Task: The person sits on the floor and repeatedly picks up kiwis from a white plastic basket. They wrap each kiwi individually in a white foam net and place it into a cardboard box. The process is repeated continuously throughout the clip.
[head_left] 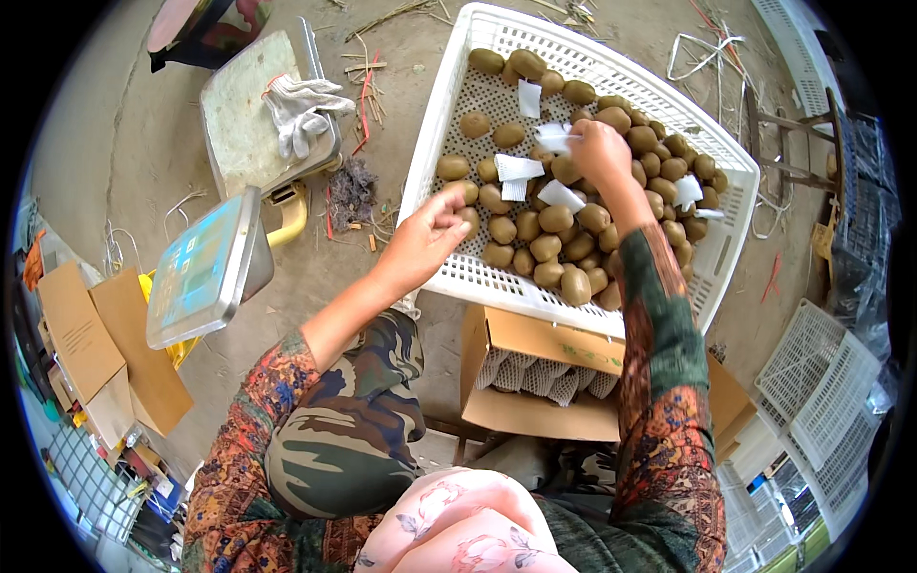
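Observation:
A white perforated plastic crate [432, 115] in front of me holds many brown kiwifruit [556, 219], piled thicker toward its right side. Over its left edge, my left hand [427, 239] has its fingers curled around a kiwifruit [469, 221]. My right hand [604, 155] is above the pile, fingers pinched on a small white foam net sleeve [554, 137], blurred by motion. More white sleeves [519, 168] lie flat on the fruit, one of them [561, 196] near the middle and another [687, 191] at the right.
Below the crate stands an open cardboard box [544, 420] containing several net-sleeved items [535, 375]. At left are a platform scale [239, 115] with a knitted glove [304, 113] on it, its display [202, 272], and cardboard boxes [91, 334]. White crates [821, 382] stand at right.

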`<control>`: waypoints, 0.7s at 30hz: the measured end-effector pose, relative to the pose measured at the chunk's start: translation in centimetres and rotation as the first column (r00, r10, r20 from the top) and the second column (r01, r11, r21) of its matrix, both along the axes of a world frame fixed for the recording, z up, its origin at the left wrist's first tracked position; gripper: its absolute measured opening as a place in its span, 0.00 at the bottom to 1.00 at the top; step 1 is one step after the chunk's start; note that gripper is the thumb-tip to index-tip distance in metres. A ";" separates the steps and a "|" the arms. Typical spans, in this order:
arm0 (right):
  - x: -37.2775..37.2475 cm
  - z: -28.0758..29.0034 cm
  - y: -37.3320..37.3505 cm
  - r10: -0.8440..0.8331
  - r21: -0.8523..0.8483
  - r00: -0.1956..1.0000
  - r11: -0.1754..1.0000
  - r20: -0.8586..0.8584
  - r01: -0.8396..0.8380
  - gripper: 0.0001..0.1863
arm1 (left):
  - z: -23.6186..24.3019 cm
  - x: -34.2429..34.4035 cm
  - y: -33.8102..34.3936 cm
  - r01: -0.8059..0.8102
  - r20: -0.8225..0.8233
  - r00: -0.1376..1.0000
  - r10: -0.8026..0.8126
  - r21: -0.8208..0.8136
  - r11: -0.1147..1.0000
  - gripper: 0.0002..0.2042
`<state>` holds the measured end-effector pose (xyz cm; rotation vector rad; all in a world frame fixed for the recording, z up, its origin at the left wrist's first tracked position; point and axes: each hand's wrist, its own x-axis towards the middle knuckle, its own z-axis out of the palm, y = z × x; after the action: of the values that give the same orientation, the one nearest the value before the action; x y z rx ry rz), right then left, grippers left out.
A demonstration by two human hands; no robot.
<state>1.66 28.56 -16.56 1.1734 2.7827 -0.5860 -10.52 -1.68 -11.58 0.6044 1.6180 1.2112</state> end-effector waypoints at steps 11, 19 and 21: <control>-13.8 -1.7 1.6 0.211 0.233 0.958 0.939 0.194 -0.254 0.22 | -0.1 -2.0 2.1 -0.047 0.141 0.988 0.067 -0.140 0.989 0.10; -5.3 0.0 -1.1 -0.271 -0.337 0.950 0.918 -0.154 0.207 0.24 | -0.5 -2.3 0.8 -0.031 0.206 0.977 0.051 -0.097 0.995 0.12; -2.6 3.7 -3.8 -0.531 -0.890 0.847 0.387 -0.001 0.241 0.24 | -0.4 -2.7 0.0 -0.076 0.160 0.983 0.088 -0.078 0.994 0.12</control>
<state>-0.96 24.76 -12.90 1.4737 1.7168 -2.0557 -13.24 -1.65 -12.00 0.3857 1.5525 1.2246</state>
